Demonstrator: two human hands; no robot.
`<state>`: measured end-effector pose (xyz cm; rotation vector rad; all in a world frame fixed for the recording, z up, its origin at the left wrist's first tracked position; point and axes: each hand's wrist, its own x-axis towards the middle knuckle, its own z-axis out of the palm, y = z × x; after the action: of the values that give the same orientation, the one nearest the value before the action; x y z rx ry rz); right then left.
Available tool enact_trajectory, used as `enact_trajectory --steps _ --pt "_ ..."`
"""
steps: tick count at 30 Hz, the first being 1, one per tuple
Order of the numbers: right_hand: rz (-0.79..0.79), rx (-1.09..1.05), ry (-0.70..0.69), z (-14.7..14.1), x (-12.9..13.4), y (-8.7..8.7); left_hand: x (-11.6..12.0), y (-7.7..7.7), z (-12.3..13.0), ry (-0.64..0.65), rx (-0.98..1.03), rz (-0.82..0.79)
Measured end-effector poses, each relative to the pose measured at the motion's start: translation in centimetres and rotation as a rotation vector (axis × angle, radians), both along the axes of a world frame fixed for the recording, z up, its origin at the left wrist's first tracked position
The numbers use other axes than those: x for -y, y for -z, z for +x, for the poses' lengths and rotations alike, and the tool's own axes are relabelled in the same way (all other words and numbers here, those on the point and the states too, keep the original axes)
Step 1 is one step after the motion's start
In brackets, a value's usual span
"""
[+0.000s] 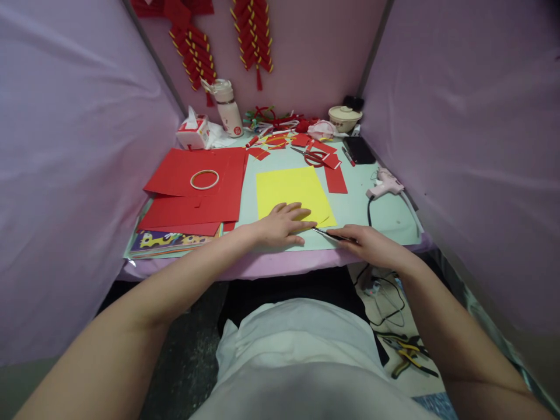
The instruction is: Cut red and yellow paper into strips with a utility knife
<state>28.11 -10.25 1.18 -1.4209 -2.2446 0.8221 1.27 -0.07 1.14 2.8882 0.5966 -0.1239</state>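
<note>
A yellow paper sheet (291,186) lies at the middle of the table. My left hand (286,224) rests flat on its lower edge with the fingers spread. My right hand (361,244), just right of the sheet's lower corner, is closed around a thin dark tool (326,233). The tool's narrow tip points left and reaches the sheet's bottom edge, close to my left fingertips. Its exact kind cannot be made out, as my fingers cover the rear part. A small cut or crease shows near the sheet's lower right corner.
Red sheets (192,211) with a ring (205,179) lie left. Behind the yellow sheet are scissors (314,157) and red scraps (336,179). A glue gun (385,184) and phone (359,150) are right. A bottle (228,111), tissue box (193,133) and lidded bowl (345,119) stand behind.
</note>
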Motion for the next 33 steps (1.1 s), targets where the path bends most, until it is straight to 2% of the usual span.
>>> enact_trajectory --steps 8,16,27,33 --pt "0.01 0.035 -0.021 -0.3 -0.45 0.15 -0.02 0.17 0.1 0.011 -0.013 -0.072" --pt "0.059 0.172 -0.041 -0.84 -0.49 -0.2 -0.19 0.57 0.03 0.02 -0.012 -0.086" --pt "0.05 0.133 -0.047 -0.81 -0.34 -0.24 -0.2 0.81 -0.11 0.018 -0.008 -0.078" --pt "0.03 0.134 -0.075 -0.71 -0.05 -0.21 -0.11 0.3 0.07 0.009 -0.027 -0.099"
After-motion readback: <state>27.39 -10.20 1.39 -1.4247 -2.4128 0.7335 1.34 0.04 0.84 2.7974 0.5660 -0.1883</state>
